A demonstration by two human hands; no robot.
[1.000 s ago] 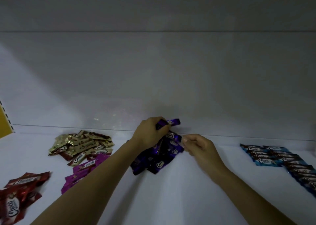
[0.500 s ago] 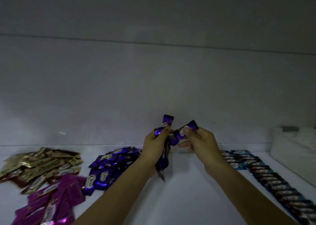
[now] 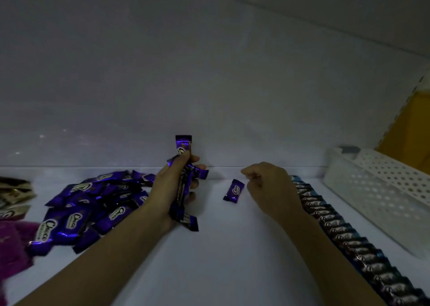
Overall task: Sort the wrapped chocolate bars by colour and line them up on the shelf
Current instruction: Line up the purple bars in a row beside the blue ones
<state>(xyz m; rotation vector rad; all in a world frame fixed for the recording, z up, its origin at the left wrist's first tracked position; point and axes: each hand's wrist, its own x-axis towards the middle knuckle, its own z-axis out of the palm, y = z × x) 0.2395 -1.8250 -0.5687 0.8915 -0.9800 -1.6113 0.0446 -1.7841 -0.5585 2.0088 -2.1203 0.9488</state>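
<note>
My left hand (image 3: pixel 173 187) grips a bunch of purple wrapped bars (image 3: pixel 183 147), held upright above the white shelf (image 3: pixel 221 247). One single purple bar (image 3: pixel 233 190) lies flat on the shelf just left of my right hand (image 3: pixel 271 187), whose fingers are curled and hold nothing. A loose pile of purple bars (image 3: pixel 93 208) lies to the left of my left hand. A long row of blue bars (image 3: pixel 344 233) runs along the right, from the back wall towards me.
A white perforated basket (image 3: pixel 381 194) stands at the right beyond the blue row. Magenta bars (image 3: pixel 11 247) and gold bars (image 3: pixel 14 194) lie at the far left edge. A yellow panel (image 3: pixel 409 128) shows at the upper right.
My right hand has set down the purple bar it held by the left hand's bunch; the bar now lies on the shelf. The view has swung right.
</note>
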